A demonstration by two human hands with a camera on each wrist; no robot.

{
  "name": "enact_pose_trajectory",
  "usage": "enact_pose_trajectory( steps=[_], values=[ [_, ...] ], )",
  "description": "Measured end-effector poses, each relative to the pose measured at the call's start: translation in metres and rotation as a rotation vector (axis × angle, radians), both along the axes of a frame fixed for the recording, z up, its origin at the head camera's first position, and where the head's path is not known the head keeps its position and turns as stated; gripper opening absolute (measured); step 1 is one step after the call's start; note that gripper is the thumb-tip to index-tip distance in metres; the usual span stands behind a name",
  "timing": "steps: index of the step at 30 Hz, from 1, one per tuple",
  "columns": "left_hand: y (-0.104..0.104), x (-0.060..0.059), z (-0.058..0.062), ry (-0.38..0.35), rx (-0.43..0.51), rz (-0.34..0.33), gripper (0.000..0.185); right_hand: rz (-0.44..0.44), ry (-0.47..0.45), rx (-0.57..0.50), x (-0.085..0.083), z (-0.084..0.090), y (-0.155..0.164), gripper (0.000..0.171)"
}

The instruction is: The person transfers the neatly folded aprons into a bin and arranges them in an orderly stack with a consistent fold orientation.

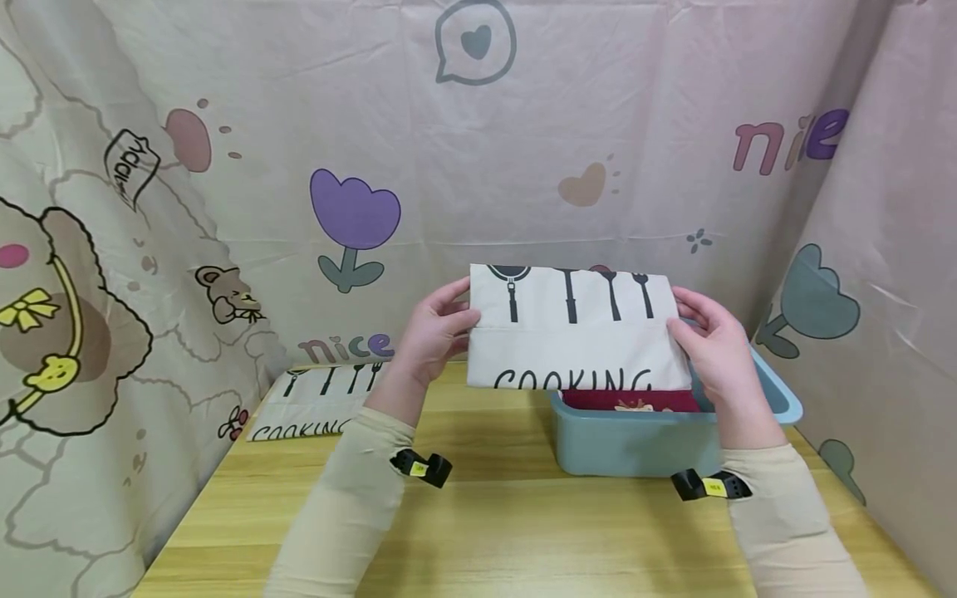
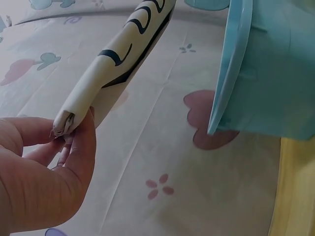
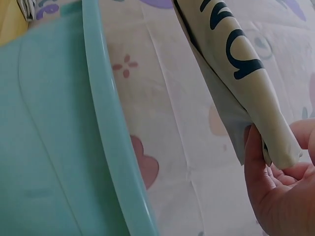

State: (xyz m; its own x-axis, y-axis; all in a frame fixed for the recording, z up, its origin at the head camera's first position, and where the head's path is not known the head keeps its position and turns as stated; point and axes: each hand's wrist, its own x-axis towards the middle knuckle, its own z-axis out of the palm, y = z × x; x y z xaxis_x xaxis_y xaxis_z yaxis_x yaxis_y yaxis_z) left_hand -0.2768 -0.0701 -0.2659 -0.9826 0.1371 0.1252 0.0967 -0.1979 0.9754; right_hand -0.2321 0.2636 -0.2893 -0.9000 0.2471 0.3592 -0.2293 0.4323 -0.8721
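A folded white cloth (image 1: 576, 345), printed with dark utensils and the word COOKING, is held up by its two side edges. My left hand (image 1: 432, 336) pinches the left edge between thumb and fingers, and my right hand (image 1: 710, 345) grips the right edge likewise. In both wrist views the cloth (image 2: 81, 91) is seen edge-on as a thick folded layer. Beneath and behind its right part stands a blue-green plastic bin (image 1: 635, 448). Inside that lies a dark red item (image 1: 631, 401) with a pale pattern, mostly hidden by the cloth.
A second folded white cloth (image 1: 310, 411) with the same print lies on the left of the wooden table (image 1: 486, 531), partly behind my left forearm. Patterned curtains (image 1: 478, 166) hang behind the table and at both sides.
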Motion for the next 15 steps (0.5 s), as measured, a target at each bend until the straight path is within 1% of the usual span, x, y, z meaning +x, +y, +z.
enact_pose_trajectory(
  steps=[7, 15],
  values=[
    [0.025, -0.005, -0.005, -0.035, 0.045, 0.006, 0.059, -0.06, -0.036, 0.031, -0.003, -0.002, 0.018, 0.053],
    [0.05, -0.008, -0.01, -0.061, 0.049, 0.01, 0.059, -0.103, -0.071, 0.075, -0.006, -0.006, 0.039, 0.053]
  ],
)
